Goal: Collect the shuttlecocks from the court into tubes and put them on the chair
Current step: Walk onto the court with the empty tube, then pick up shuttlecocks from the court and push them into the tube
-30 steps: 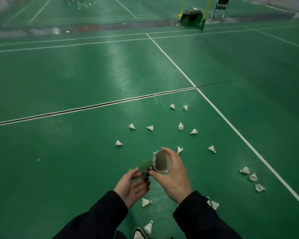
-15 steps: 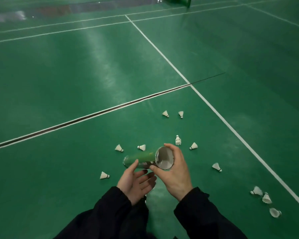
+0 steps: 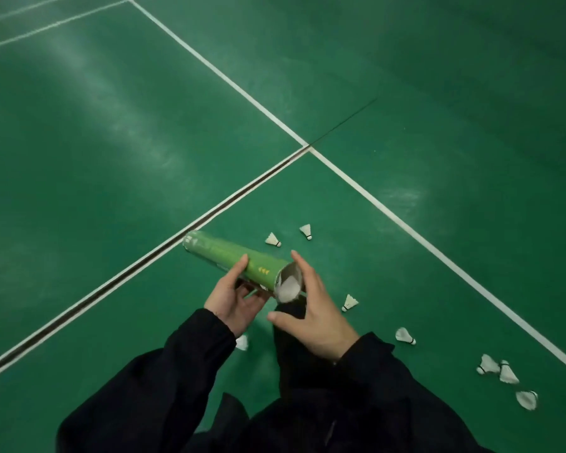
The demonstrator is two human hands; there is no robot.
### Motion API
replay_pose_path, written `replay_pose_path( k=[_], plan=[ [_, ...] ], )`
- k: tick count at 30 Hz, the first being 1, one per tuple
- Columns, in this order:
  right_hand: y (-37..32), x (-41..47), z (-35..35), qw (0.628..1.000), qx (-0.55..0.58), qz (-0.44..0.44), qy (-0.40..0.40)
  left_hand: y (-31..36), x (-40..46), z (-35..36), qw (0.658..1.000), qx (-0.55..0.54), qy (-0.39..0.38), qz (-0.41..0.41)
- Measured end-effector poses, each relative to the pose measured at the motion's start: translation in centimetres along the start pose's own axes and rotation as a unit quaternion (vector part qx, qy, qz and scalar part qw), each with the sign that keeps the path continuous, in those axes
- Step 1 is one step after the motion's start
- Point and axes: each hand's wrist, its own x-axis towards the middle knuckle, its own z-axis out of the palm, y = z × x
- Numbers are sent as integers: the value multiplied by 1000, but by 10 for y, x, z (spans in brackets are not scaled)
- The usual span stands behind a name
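Note:
A green shuttlecock tube [image 3: 226, 253] lies nearly level in front of me, its open mouth facing me and showing white inside. My left hand [image 3: 232, 297] grips it from below, thumb over the top. My right hand [image 3: 319, 317] is at the mouth with fingers spread; its fingers lie along the rim and the thumb is off it. Several white shuttlecocks lie on the green court: two beyond the tube [image 3: 273, 239] [image 3: 306, 231], one right of my hand [image 3: 350, 303], one farther right [image 3: 405, 335], a cluster at lower right [image 3: 497, 367], one under my left wrist [image 3: 241, 342].
White court lines [image 3: 406, 223] cross ahead of me, and a dark seam [image 3: 177, 238] runs diagonally past the tube's far end. My dark sleeves and legs [image 3: 307, 403] fill the bottom of the view. No chair is in view.
My view has tipped down, so the far court with its chair is gone. The tube has swung longer to the left. My right thumb has come off the rim.

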Motion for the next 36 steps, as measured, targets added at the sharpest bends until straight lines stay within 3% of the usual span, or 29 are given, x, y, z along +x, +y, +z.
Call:
replay_pose_path(
  k=[4,12,14,18,24,28,30,32,33,34,36],
  plan=[
    [61,144,-25,989,97,104,30,74,131,45,999,2,39,23],
    [175,359,-55,953,74,256,144,147,341,85,993,66,89,28],
    [232,409,-49,951,16,263,161,146,406,72,990,99,90,32],
    [366,508,-21,944,-219,234,86,134,537,23,986,143,73,35],
    [534,629,7,877,-441,190,3,145,671,-51,985,157,7,68],
    [591,658,5,811,-531,238,-53,154,710,-60,979,175,-46,95],
    [598,658,11,847,-486,216,34,160,718,-63,975,180,-82,101],
    [582,652,33,914,-364,96,153,164,714,-67,972,192,-89,99],
    [566,649,48,940,-298,24,167,164,707,-71,972,196,-82,97],
    [553,648,66,955,-257,-29,144,163,701,-74,974,195,-74,90],
    [534,653,102,956,-287,-61,22,160,691,-80,979,184,-53,72]
  ],
)
